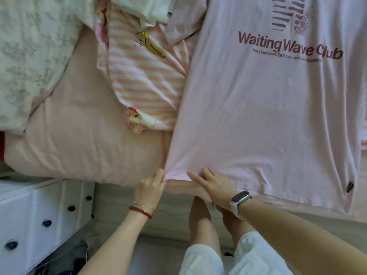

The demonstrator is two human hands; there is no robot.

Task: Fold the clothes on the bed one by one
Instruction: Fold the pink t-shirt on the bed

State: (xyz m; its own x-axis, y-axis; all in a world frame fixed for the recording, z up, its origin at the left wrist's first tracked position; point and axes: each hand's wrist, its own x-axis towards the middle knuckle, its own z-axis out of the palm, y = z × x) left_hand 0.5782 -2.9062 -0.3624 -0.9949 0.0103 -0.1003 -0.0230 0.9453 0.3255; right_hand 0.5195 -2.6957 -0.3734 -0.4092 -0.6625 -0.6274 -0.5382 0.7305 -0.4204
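Her left hand [151, 182] pinches the pink T-shirt [264, 116] at its hem corner; just beside it the right hand [211, 185] presses flat, fingers spread. Thin, limp cotton, best held by corners.

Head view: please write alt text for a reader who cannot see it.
A pink T-shirt lies flat on a bed; the left hand pinches its bottom corner and the right hand rests on the hem. A striped garment lies beside it.

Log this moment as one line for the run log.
stage: spreading pink T-shirt flat | left hand: pinching hem corner | right hand: fingers resting on hem | striped top: unfolded
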